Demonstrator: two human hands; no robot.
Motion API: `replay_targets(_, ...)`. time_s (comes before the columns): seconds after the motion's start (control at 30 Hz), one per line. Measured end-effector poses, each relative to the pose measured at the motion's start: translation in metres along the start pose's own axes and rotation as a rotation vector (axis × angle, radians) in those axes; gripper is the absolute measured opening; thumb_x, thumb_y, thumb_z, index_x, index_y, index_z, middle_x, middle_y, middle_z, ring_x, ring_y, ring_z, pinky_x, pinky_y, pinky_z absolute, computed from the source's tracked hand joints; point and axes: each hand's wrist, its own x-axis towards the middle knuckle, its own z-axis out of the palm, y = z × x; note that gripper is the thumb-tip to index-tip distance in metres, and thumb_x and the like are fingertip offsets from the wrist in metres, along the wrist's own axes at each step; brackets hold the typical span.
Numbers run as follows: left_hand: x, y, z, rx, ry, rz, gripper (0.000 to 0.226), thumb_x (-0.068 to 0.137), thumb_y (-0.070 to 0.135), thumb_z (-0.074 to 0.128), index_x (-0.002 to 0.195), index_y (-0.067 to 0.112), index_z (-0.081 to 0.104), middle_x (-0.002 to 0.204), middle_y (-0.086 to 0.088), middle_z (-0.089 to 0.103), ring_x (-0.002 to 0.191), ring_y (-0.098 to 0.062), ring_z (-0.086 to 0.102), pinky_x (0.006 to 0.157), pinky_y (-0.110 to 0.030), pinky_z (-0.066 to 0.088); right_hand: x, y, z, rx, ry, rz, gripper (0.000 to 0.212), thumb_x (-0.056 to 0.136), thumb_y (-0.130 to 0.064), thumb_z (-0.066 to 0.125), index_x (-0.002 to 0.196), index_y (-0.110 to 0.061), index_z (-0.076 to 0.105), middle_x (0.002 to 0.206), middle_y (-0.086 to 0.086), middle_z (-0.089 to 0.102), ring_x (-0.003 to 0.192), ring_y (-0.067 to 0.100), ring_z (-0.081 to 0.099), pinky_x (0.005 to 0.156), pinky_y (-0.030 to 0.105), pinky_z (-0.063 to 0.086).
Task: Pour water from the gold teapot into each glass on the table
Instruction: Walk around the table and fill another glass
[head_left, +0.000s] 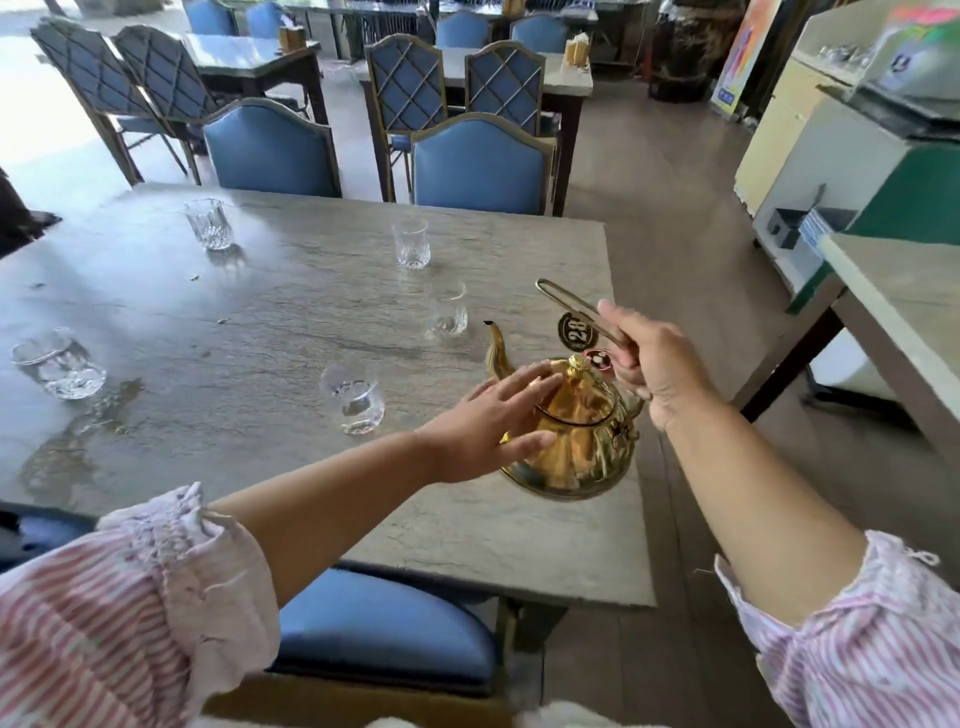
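The gold teapot (576, 441) is at the table's right edge, tilted, its spout toward the far side. My right hand (649, 364) grips its raised handle. My left hand (498, 415) lies flat against the lid and body, fingers spread. Several clear glasses stand on the stone table (234, 322): one just beyond the spout (447, 310), one left of the pot (353, 397), one far middle (411, 242), one far left (209, 223), one at the left edge (58, 364). The near ones hold a little water.
Water is spilled on the table near the left glass (78, 441). A round number tag (576, 330) stands behind the pot. Blue chairs (478, 166) line the far side, and another chair (384, 629) is below me. A second table (904, 312) lies to the right.
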Motion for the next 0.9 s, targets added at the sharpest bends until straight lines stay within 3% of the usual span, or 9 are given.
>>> replay_targets(0.17, 0.039, 0.039, 0.04, 0.098, 0.028, -0.04, 0.088, 0.081, 0.072, 0.025, 0.148, 0.024, -0.006, 0.156, 0.002, -0.013, 0.143, -0.012, -0.016, 0.114, -0.033, -0.013, 0.009, -0.002, -0.06, -0.046, -0.074, -0.013, 0.047, 0.09, -0.034, 0.058, 0.049, -0.018, 0.04, 0.034, -0.008, 0.036, 0.026, 0.005, 0.024, 0.028, 0.015, 0.018)
replay_targets(0.33, 0.073, 0.076, 0.076, 0.062, 0.146, -0.118, 0.087, 0.079, 0.073, 0.019, 0.148, 0.025, -0.005, 0.154, 0.005, -0.017, 0.143, -0.009, -0.015, 0.114, -0.036, -0.012, 0.019, -0.002, -0.104, -0.053, -0.109, -0.004, 0.054, 0.09, -0.034, 0.058, 0.043, -0.017, 0.038, 0.034, -0.007, 0.031, 0.028, 0.008, 0.021, 0.03, 0.015, 0.019)
replay_targets(0.5, 0.105, 0.096, 0.089, 0.004, 0.226, -0.164, 0.089, 0.08, 0.071, 0.024, 0.149, 0.017, 0.008, 0.157, 0.004, -0.008, 0.143, -0.007, -0.008, 0.116, -0.038, -0.008, 0.035, -0.001, -0.133, -0.099, -0.134, 0.006, 0.055, 0.09, -0.035, 0.057, 0.043, -0.015, 0.037, 0.033, -0.007, 0.031, 0.029, 0.008, 0.022, 0.032, 0.016, 0.018)
replay_targets(0.77, 0.153, 0.075, 0.103, 0.049, 0.352, -0.168, 0.087, 0.081, 0.07, 0.026, 0.148, 0.018, 0.01, 0.153, 0.01, -0.002, 0.144, -0.009, -0.007, 0.116, -0.041, -0.01, 0.092, 0.005, -0.153, -0.096, -0.216, -0.007, 0.054, 0.09, -0.035, 0.057, 0.043, -0.018, 0.038, 0.036, -0.007, 0.034, 0.031, 0.01, 0.021, 0.04, 0.027, 0.012)
replay_targets(0.9, 0.18, 0.056, 0.101, 0.068, 0.446, -0.198, 0.086, 0.082, 0.07, 0.027, 0.148, 0.019, 0.01, 0.154, 0.008, 0.0, 0.144, -0.006, -0.007, 0.116, -0.04, -0.01, 0.138, -0.005, -0.153, -0.138, -0.323, -0.02, 0.05, 0.09, -0.036, 0.057, 0.047, -0.018, 0.039, 0.038, -0.008, 0.034, 0.032, 0.009, 0.022, 0.037, 0.024, 0.014)
